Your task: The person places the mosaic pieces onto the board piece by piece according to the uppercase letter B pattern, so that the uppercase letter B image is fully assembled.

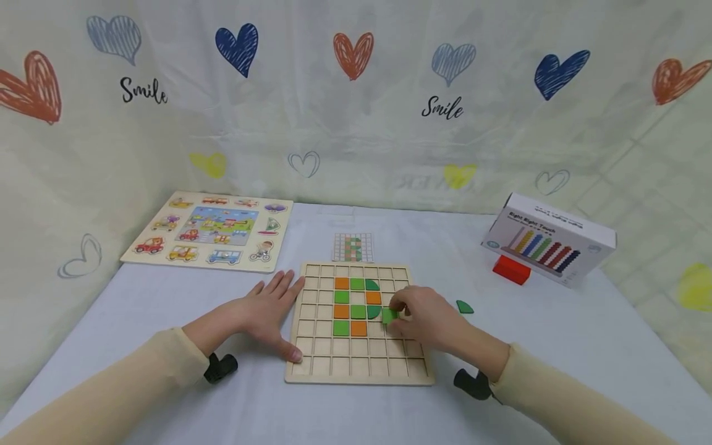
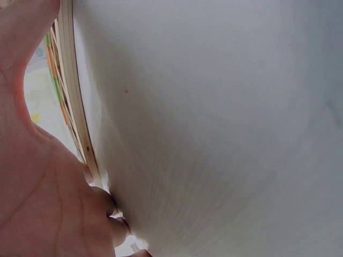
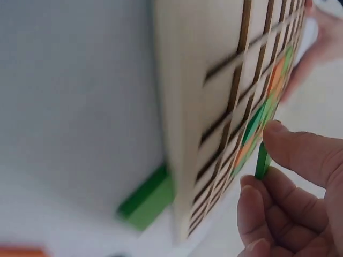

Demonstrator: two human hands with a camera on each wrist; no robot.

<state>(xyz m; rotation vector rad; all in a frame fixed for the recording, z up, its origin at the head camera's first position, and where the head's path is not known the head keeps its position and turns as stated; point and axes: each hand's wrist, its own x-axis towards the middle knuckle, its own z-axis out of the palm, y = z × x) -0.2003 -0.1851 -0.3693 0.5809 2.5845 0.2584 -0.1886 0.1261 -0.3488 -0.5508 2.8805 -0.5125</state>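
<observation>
- Green tile (image 1: 389,316), pinched by the right hand (image 1: 427,316) over the right half of the wooden board (image 1: 358,367); likely light, stiff, best gripped by opposite edges.
- Left hand (image 1: 260,315), fingers spread, touches the board's left edge.

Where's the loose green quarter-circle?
In the head view, the loose green quarter-circle lies on the table, right of the wooden board, near the right hand.

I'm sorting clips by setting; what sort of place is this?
Probably a play corner: a square pale wooden grid board and a beige rectangular vehicle-picture puzzle board lie before a cream sheet printed with coloured hearts.
</observation>
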